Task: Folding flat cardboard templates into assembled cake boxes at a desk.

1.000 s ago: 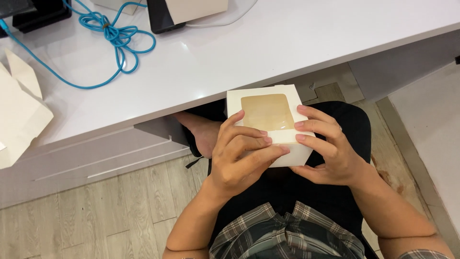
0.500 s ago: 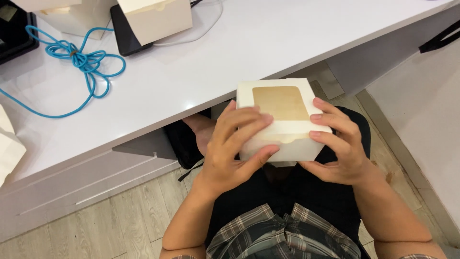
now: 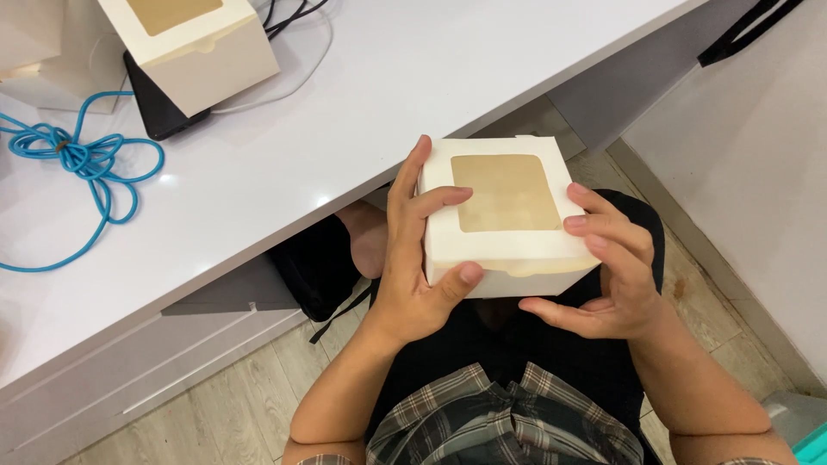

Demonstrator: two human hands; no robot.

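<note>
Over my lap I hold a white cardboard box (image 3: 517, 245) with a clear window in its lid. My left hand (image 3: 413, 258) clasps its left side, fingers laid over the lid edge and thumb pressed on the front wall. On the box's right side rests my right hand (image 3: 607, 275), with fingertips on the lid and the palm cupped beneath the front corner. The lid is closed flat.
A white desk (image 3: 362, 112) spans the upper part of the view, its edge just beyond the box. On it stand another white windowed box (image 3: 194, 43), a black device (image 3: 155, 108) and a coiled blue cable (image 3: 77, 164). A white wall panel (image 3: 758, 155) rises at the right.
The box sits closer to the desk edge and looks larger as the view shifted down and left. My fingers have shifted slightly on the lid.
</note>
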